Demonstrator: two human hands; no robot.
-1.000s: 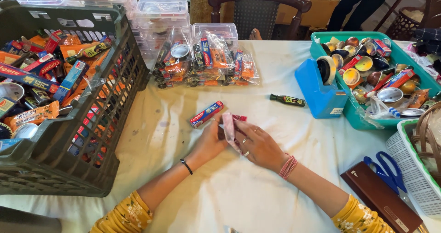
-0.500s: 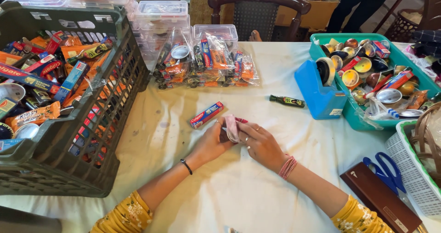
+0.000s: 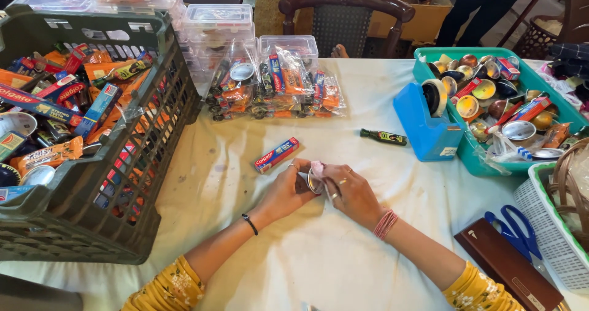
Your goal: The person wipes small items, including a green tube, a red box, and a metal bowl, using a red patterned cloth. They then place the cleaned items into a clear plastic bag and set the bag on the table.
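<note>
Hands meet just below the small toothpaste box (image 3: 277, 154) — left hand (image 3: 283, 192) and right hand (image 3: 351, 191) both curled, fingers pinching a small round tin (image 3: 315, 181) with pink wrapping between them

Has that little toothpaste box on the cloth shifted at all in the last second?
No. The toothpaste box lies at the same slant as before, just beyond the hands, level with the small dark bottle and equally far from it.
</note>
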